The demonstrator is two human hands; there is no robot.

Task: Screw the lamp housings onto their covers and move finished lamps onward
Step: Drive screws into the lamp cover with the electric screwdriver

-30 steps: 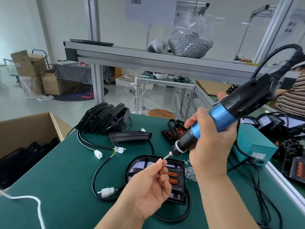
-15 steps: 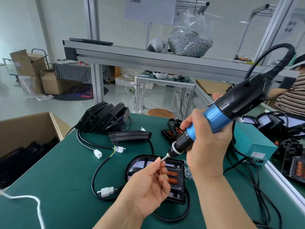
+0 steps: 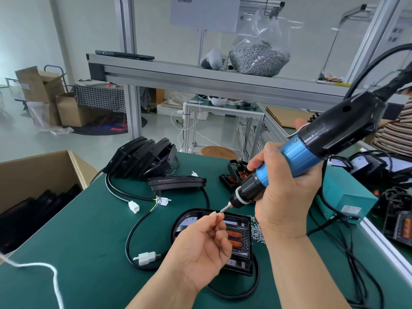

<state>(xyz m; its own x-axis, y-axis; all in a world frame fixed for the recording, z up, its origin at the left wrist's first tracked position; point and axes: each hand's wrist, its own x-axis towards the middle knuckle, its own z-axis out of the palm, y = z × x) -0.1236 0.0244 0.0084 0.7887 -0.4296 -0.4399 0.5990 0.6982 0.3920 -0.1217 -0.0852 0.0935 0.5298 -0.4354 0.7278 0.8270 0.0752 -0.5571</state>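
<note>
Apparently left hand, palm up, pinches screw at screwdriver tip.

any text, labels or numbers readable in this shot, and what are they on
No words or numbers can be read.
Paper sheet: only a QR code, no legible words.
Label on the teal box: too small.
Label on the cardboard box: blurred.
Signs at upper right: blurred.

Soft daylight falling on white wall at L, pale glossy floor reflecting it, alu-profile shelf running across above green table, cardboard boxes sitting far L by dark round rug, wooden stool standing beyond table, small alu-frame stand behind.
</note>
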